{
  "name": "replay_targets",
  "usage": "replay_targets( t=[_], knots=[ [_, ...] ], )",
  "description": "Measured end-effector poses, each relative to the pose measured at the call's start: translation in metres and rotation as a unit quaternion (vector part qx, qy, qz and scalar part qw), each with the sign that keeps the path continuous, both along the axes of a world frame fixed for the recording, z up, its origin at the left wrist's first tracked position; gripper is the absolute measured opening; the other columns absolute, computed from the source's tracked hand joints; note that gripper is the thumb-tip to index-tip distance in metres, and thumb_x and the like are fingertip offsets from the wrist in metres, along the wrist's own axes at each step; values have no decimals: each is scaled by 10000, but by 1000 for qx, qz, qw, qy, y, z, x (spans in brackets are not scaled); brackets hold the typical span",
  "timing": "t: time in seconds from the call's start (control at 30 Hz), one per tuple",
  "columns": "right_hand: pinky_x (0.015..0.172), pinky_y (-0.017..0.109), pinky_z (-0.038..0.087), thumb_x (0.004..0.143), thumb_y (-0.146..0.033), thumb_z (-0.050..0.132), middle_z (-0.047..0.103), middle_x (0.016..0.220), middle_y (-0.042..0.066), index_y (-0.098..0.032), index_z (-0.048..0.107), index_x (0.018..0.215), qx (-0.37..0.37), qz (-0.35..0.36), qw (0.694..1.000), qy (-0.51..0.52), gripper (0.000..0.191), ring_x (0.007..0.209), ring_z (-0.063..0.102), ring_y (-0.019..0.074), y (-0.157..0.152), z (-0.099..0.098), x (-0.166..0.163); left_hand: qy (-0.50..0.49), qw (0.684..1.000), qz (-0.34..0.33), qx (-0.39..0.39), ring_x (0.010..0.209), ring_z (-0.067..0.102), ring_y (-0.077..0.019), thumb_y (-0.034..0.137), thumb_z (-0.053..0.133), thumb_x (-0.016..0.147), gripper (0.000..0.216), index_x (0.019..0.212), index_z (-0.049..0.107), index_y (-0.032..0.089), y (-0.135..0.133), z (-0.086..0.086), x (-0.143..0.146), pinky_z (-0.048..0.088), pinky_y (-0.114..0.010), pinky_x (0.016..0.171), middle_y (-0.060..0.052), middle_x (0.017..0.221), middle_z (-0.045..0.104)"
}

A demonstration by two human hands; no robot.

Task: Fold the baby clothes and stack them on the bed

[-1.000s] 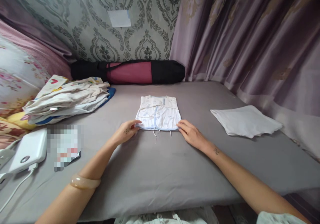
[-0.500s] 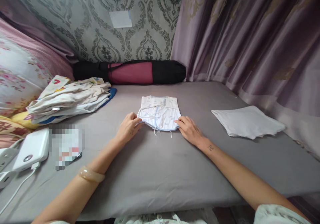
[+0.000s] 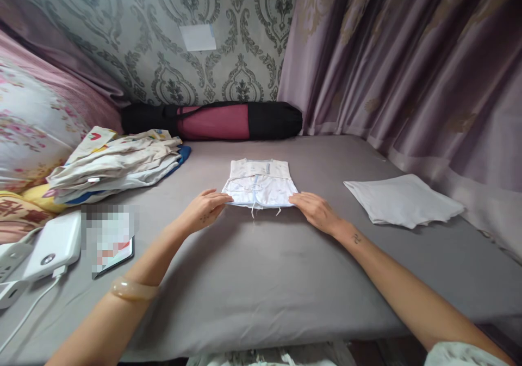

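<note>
Both hands have lifted the near hem of the small white baby garment [image 3: 259, 184] since half a second ago; before that the hem lay flat on the bed and the cloth looked longer front to back. Left hand [image 3: 203, 210] pinches the near-left corner, fingers curled shut on the fabric. Right hand [image 3: 314, 211] grips the near-right corner, fingers mostly extended with the tips on the edge. Hem is raised just off the grey bed sheet [image 3: 261, 279]; ties hang down from it. Far half of the garment lies flat, mid-bed.

Left forearm carries a pale bangle [image 3: 131, 289]. Pile of folded clothes [image 3: 118, 162] sits far left, well apart. Folded white cloth [image 3: 402, 199] lies to the right, apart from the right hand. White power bank [image 3: 53, 245] and a phone [image 3: 112, 241] are near the left edge. Black-and-red roll bag [image 3: 214, 121] against the patterned wall.
</note>
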State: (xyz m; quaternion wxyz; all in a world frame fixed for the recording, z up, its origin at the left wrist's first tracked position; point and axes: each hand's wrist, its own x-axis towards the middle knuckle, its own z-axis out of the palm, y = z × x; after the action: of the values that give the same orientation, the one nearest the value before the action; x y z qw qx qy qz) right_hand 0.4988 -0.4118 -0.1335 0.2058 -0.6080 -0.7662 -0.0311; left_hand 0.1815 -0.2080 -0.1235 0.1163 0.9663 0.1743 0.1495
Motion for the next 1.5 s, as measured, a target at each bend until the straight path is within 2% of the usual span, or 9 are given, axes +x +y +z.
replay_targets(
  t=[0.27,0.37,0.47,0.57,0.7,0.87,1.03,1.27,1.5],
  knots=[
    [1015,435,507,907,-19,413,703,1178,72,-232,628,1245,53,58,997,-26,454,1108,652,198,-30,6,-8,33,998,-43,-25,963,677,-169,260,365,979,352,1184,650,276,-24,19,-18,390,-428,1092,-18,1099,730],
    [973,413,528,922,-33,422,712,1153,63,-231,602,1278,64,61,996,-21,446,1062,667,195,-30,9,-9,21,999,-14,-23,908,678,-183,286,379,976,338,1157,662,254,-25,19,-16,484,-361,955,-36,986,743],
    [912,388,544,948,-67,407,714,1149,58,-240,580,1311,79,16,997,-8,437,1038,673,199,-17,10,-8,-14,998,53,-18,829,681,-189,307,381,975,335,1149,658,236,-20,14,-4,512,-316,818,-53,967,741],
    [882,370,533,966,-88,374,718,1139,58,-244,596,1295,106,-51,993,-1,427,1018,678,199,4,7,-8,-62,991,122,12,837,681,-199,283,371,972,332,1152,645,231,-14,10,15,497,-319,812,-60,1051,732],
    [861,343,507,970,-112,362,725,1107,60,-235,634,1256,118,-144,982,-2,413,983,678,202,33,2,-7,-101,976,182,58,959,663,-227,229,360,958,342,1174,625,221,-7,5,41,479,-322,824,-78,1104,712],
    [879,317,468,967,-109,329,705,1151,60,-232,602,1307,84,-226,970,-7,453,1013,653,198,62,-3,-6,-93,962,248,68,1035,636,-228,182,375,941,341,1188,607,223,9,-2,69,456,-323,863,-87,1133,696],
    [925,319,426,957,-103,336,676,1205,79,-229,557,1359,21,-271,962,-14,476,1076,620,211,89,-5,2,-36,954,295,35,1033,628,-215,175,379,947,329,1191,594,228,25,-2,90,436,-307,870,-82,1145,687],
    [905,314,427,945,-99,343,674,1186,94,-247,546,1366,-65,-287,955,-23,490,1060,617,221,114,-11,17,25,954,298,19,1005,641,-217,173,400,935,306,1171,588,225,48,-13,107,444,-286,821,-91,1112,677],
    [965,304,421,970,-196,397,634,1275,94,-209,593,1285,-73,-309,947,55,371,1168,564,218,121,-17,26,-24,956,294,4,1050,610,-235,213,439,931,231,1107,578,159,71,-37,109,450,-304,857,-143,1098,661]
  ],
)
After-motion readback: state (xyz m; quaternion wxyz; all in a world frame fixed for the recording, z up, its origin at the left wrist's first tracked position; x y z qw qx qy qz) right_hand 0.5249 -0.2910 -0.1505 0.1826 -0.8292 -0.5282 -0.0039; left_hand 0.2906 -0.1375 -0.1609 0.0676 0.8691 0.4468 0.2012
